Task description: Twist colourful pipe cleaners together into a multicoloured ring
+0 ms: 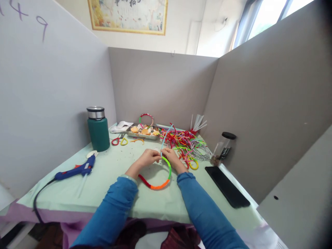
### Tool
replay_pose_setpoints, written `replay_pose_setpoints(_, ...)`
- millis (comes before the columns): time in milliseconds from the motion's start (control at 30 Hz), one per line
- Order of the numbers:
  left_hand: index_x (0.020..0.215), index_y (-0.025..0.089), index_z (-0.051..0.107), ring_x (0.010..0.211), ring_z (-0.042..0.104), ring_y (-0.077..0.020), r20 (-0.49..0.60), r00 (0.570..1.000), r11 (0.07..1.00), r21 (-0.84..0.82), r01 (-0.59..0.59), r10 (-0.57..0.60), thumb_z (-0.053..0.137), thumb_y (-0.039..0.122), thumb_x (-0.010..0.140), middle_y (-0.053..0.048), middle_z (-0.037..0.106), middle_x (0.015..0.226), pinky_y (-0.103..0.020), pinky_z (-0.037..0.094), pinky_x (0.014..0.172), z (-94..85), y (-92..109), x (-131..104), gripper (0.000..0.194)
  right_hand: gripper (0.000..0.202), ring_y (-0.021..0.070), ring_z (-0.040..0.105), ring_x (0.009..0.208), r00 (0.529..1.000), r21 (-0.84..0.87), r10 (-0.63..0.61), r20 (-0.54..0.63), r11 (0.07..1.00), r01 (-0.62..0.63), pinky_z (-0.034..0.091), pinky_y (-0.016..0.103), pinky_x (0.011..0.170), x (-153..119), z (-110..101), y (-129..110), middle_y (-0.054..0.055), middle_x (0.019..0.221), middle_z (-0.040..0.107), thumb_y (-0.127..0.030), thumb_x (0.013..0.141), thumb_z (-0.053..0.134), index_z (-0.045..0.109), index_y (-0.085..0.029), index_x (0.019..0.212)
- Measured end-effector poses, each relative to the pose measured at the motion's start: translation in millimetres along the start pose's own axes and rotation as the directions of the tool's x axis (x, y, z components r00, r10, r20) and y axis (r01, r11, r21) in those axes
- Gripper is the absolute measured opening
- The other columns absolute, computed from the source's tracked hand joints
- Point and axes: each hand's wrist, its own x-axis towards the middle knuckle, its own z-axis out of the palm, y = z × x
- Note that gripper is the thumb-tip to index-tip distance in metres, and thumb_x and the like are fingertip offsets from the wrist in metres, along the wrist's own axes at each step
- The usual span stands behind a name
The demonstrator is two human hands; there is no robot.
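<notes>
Your table (114, 193) has a pale green cover, with purple cloth (49, 216) showing along the front edge. On your left you've got a green bottle (99, 134) standing upright and a blue glue gun (75, 172). Toward the back there's a metal tray (144, 137) beside a messy pile of colourful fuzzy sticks (178, 139), and a flat black slab (227, 187) lies on your right.

Lighting: bright, diffuse; we find daylight at the window (268, 19), its pane burnt nearly white. Shadows: soft; one on the panel (52, 86) along the left edge of the table (106, 166), beside the green bottle (98, 135). Partition (272, 103) past the right edge: dimmer. Distortion: wide-angle stretching outward; frame's upper right margin blackened. Focus: we note softness beyond the table's near left corner.
</notes>
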Motion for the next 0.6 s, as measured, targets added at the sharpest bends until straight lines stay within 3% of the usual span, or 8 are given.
replay_pose_setpoints(167, 0.092, 0.015, 0.057, 0.051, 0.053, -0.0096, -0.061, 0.998, 0.989, -0.145, -0.033, 0.025, 0.059, 0.032, 0.071, 0.001, 0.062, 0.058, -0.019, 0.038, 0.051, 1.5, 1, 0, 0.027, 0.034, 0.0062, 0.031, 0.045, 1.000, 0.006, 0.010, -0.010, 1.000, -0.010, 0.022, 0.021, 0.044, -1, 1, 0, -0.007, 0.048, 0.037, -0.047, 0.067, 0.057, 0.046, -0.017, 0.057)
replay_pose_setpoints(367, 0.082, 0.014, 0.061, 0.055, 0.055, -0.0094, -0.064, 0.996, 0.980, -0.185, -0.067, 0.056, 0.059, 0.028, 0.071, 0.000, 0.062, 0.060, -0.019, 0.041, 0.054, -0.3, 5, -1, 0.019, 0.035, 0.0071, 0.036, 0.047, 0.998, -0.039, -0.022, 0.052, 0.999, 0.024, 0.025, 0.021, 0.045, -5, 0, -4, -0.005, 0.050, 0.044, -0.049, 0.066, 0.061, 0.054, -0.015, 0.061)
replay_pose_setpoints(600, 0.078, 0.012, 0.065, 0.060, 0.058, -0.0115, -0.025, 0.999, 0.969, -0.244, -0.031, 0.026, 0.060, 0.027, 0.070, -0.003, 0.066, 0.067, -0.021, 0.044, 0.059, 0.0, 11, -3, 0.018, 0.038, 0.0079, 0.043, 0.050, 0.990, 0.038, -0.055, 0.126, 0.998, 0.051, 0.031, 0.021, 0.046, -6, 2, -6, 0.000, 0.062, 0.056, -0.050, 0.065, 0.064, 0.063, -0.015, 0.079)
